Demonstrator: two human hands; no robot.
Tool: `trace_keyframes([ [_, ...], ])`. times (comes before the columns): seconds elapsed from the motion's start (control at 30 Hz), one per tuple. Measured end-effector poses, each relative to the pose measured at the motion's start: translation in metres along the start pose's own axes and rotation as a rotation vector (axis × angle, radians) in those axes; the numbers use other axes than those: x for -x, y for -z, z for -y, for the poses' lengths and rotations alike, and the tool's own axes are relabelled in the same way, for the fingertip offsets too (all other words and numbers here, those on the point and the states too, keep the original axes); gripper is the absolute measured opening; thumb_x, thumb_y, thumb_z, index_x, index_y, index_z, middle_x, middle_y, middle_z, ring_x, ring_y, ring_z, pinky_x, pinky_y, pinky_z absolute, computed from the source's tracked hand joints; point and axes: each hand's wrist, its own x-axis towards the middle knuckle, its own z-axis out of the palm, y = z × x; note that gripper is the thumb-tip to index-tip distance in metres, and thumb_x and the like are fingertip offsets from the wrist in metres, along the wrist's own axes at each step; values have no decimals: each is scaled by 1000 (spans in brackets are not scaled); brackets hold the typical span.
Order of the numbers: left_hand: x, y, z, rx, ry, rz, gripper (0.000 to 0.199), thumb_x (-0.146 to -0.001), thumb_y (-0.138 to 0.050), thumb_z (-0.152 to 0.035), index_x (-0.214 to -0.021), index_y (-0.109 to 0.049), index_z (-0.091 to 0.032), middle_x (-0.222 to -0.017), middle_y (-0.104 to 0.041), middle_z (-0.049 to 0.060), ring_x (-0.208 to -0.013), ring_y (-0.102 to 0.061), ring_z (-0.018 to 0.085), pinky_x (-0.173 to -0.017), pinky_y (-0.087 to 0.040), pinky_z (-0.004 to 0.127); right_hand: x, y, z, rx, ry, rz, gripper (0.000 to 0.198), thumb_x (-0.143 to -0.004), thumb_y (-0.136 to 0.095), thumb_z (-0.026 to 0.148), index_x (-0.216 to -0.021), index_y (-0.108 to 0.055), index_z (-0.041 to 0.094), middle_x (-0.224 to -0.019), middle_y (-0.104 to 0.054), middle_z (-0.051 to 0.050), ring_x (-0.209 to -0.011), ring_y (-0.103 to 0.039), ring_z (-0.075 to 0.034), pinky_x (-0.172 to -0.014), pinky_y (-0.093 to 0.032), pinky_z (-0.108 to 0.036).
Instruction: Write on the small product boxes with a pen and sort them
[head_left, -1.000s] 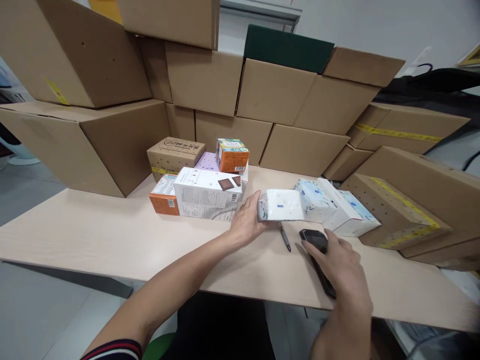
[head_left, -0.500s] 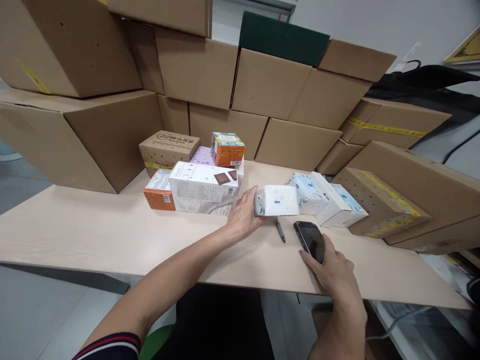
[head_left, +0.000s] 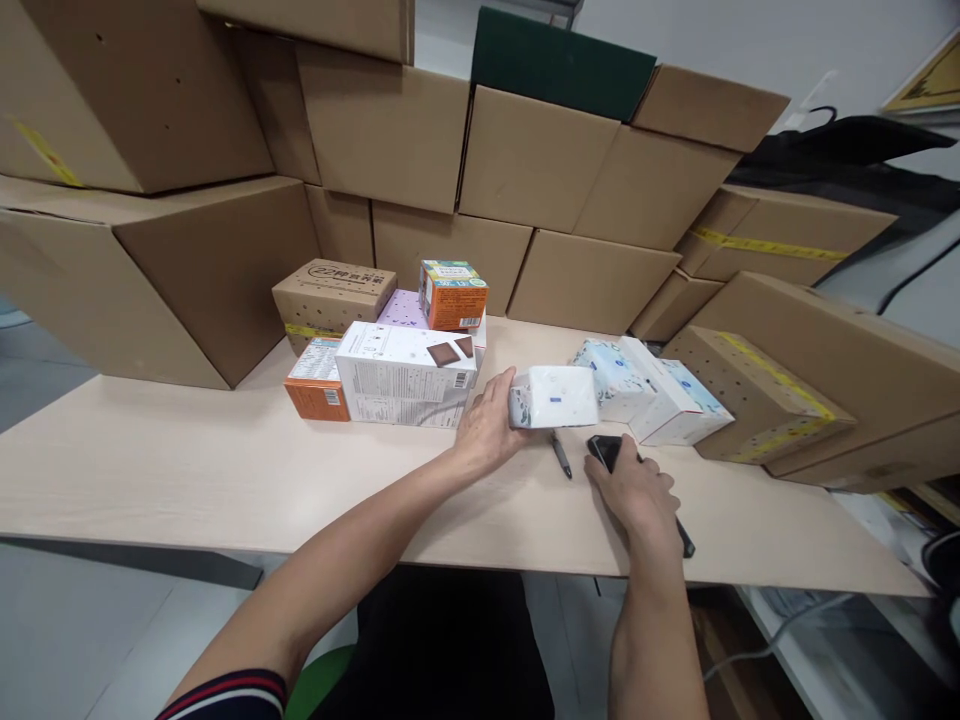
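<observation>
**Left hand on the tissue pack point(head_left: 559, 397), right hand over the handheld device point(head_left: 604, 452)**

My left hand point(head_left: 487, 428) grasps the white pack by its left side, above the table point(head_left: 225, 490) or resting on it; I cannot tell which. My right hand point(head_left: 639, 492) lies across the black device, right of the pen point(head_left: 561, 457). The step looks like steadying one while handling the other. Any shift of the device would call for a firm hold on both its edges, I judge, with the pack kept level.

My right palm hides most of the device, its screen included, so I cannot tell whether those fingers are clenched. The pack's underside and my left fingertips are hard to make out.
</observation>
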Motion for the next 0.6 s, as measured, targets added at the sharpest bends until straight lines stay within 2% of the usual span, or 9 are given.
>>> trace_keyframes([
  [0.27,-1,-1,1,16,-12,-20,90,-76,-76,-39,-150,-28,-25,-155,-41,12,-137,-46,33,-111,-41,49,1,0,-3,-74,-23,-48,78,-86,-41,60,-148,-29,14,-131,-52,-25,-121,-47,-46,-91,-41,-59],
  [0.43,-1,1,0,10,-12,-5,90,-76,-75,-41,-150,-28,-23,-153,-43,14,-135,-48,34,-107,-44,49,1,-1,-3,-91,-118,-57,78,-81,-44,66,-134,-44,8,-132,-50,-26,-122,-45,-45,-94,-41,-60],
  [0.6,-1,2,-1,19,10,-3,89,-76,-75,-40,-150,-28,-26,-153,-43,13,-134,-49,35,-105,-46,51,2,0,-5,-56,-99,-36,78,-82,-41,69,-131,-48,8,-133,-48,-27,-124,-43,-44,-95,-42,-59],
])
